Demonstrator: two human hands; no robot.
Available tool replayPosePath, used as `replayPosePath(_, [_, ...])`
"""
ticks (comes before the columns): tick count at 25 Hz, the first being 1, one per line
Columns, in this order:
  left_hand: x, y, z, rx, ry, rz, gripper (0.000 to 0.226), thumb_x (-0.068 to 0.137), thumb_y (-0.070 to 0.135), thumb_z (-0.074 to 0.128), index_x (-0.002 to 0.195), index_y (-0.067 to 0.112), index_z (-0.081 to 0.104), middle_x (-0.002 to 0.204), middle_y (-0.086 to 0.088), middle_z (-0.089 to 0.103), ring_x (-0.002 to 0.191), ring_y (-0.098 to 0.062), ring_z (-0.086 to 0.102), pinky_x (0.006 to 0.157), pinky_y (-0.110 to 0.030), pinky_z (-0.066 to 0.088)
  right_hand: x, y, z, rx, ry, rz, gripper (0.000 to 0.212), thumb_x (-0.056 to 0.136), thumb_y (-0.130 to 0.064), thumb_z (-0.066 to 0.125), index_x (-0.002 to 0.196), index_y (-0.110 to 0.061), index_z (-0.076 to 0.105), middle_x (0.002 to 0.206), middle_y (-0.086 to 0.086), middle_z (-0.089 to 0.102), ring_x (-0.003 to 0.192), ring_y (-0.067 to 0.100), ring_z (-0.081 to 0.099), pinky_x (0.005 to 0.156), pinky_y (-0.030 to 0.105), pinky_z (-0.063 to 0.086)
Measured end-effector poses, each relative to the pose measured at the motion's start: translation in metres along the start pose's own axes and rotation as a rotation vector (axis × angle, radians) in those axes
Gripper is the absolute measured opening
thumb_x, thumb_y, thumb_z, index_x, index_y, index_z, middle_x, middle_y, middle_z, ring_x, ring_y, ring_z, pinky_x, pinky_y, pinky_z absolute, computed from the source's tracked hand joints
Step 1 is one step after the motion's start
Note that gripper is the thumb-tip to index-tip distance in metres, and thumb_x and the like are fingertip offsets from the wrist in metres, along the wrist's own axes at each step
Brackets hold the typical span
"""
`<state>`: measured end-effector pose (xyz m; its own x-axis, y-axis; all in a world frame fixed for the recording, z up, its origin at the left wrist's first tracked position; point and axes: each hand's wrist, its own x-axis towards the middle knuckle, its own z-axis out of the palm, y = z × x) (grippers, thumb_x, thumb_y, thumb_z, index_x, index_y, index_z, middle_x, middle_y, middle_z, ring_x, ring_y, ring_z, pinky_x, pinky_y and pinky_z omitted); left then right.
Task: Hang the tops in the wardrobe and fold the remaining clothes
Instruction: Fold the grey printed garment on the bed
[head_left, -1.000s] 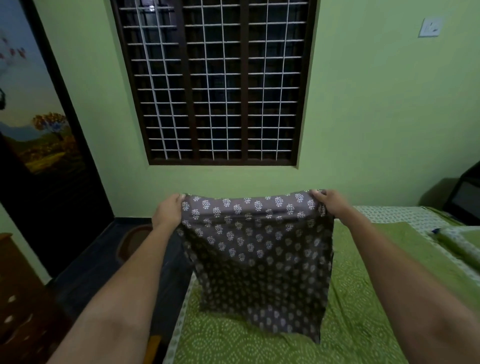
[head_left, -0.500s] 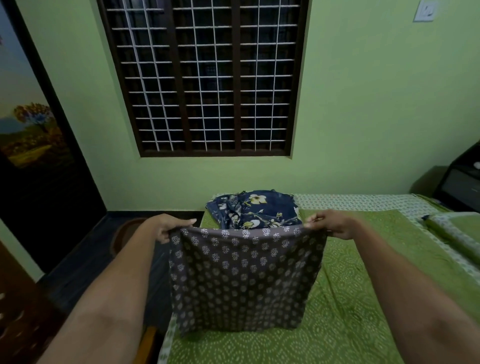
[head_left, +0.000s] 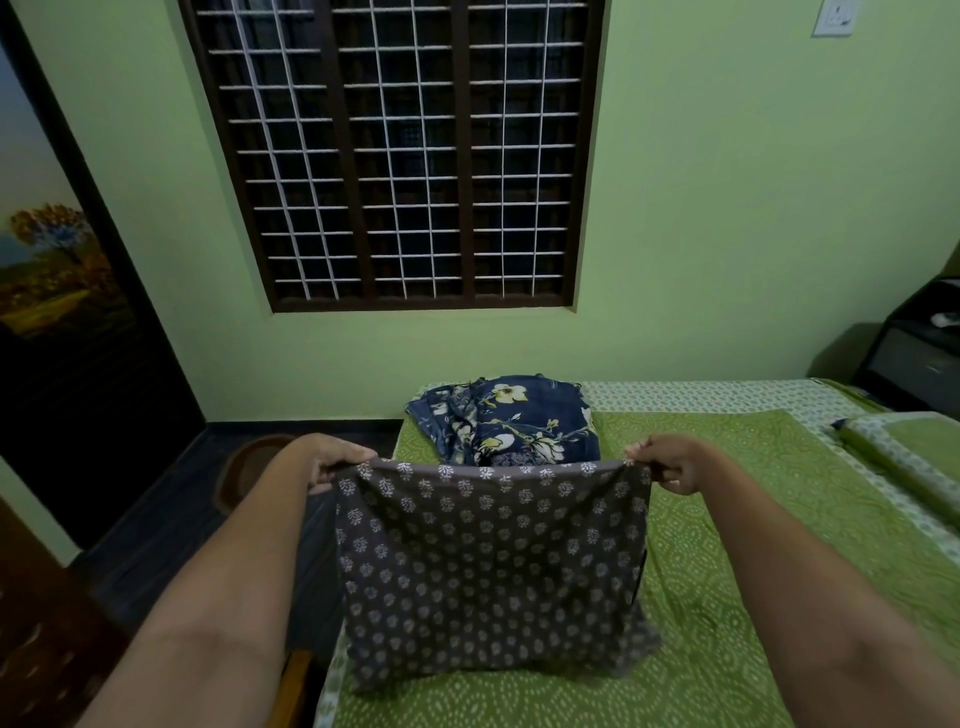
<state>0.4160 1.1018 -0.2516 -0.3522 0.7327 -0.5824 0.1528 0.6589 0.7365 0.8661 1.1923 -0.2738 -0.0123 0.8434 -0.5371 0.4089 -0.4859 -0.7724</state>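
I hold a grey garment with a small white flower print (head_left: 488, 566) by its top edge, stretched flat between both hands. My left hand (head_left: 324, 462) pinches the top left corner and my right hand (head_left: 670, 462) pinches the top right corner. The cloth hangs down and its lower edge rests on the green bedspread (head_left: 727, 597). Behind it, on the far left part of the bed, lies a folded dark blue garment with yellow and white flowers (head_left: 509, 421).
A barred window (head_left: 400, 156) fills the green wall ahead. A dark door with a landscape picture (head_left: 57, 270) stands at the left. A round brown object (head_left: 244, 467) sits on the dark floor. A black cabinet (head_left: 914, 353) and a green pillow (head_left: 904, 457) are at the right.
Both hands have lowered the grey garment from chest height toward the bed. Its lower edge now touches the bedspread, and the blue floral garment behind it has come into sight.
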Motion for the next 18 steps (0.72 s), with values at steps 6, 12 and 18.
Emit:
replayPosePath(6, [0.003, -0.005, -0.003, 0.056, -0.04, -0.016, 0.037, 0.074, 0.022, 0.08, 0.107, 0.012, 0.068, 0.112, -0.003, 0.062, 0.111, -0.021, 0.051, 0.097, -0.041, 0.034, -0.017, -0.006, 0.004, 0.058, -0.097, -0.105, 0.023, 0.092, -0.025, 0.059, 0.094, -0.004, 0.066, 0.104, 0.013, 0.064, 0.091, 0.022, 0.059, 0.074, 0.022, 0.049])
replayPosePath(12, [-0.001, -0.002, 0.007, 0.323, -0.1, 0.1, 0.027, 0.075, -0.004, 0.072, 0.102, -0.004, 0.07, 0.109, -0.02, 0.068, 0.099, -0.031, 0.063, 0.089, -0.036, 0.047, -0.011, -0.002, 0.018, -0.666, 0.005, -0.222, 0.019, 0.076, -0.005, 0.076, 0.095, -0.005, 0.072, 0.092, 0.005, 0.066, 0.093, 0.021, 0.057, 0.087, 0.031, 0.047])
replayPosePath(18, [-0.022, 0.063, -0.027, 0.23, 0.303, 0.594, 0.032, 0.079, 0.023, 0.075, 0.104, 0.003, 0.07, 0.103, -0.005, 0.065, 0.1, -0.019, 0.053, 0.093, -0.033, 0.043, -0.029, -0.073, -0.034, -0.466, 0.444, -0.551, 0.033, 0.078, -0.037, 0.075, 0.073, -0.006, 0.069, 0.066, 0.008, 0.058, 0.063, 0.02, 0.05, 0.051, 0.027, 0.029])
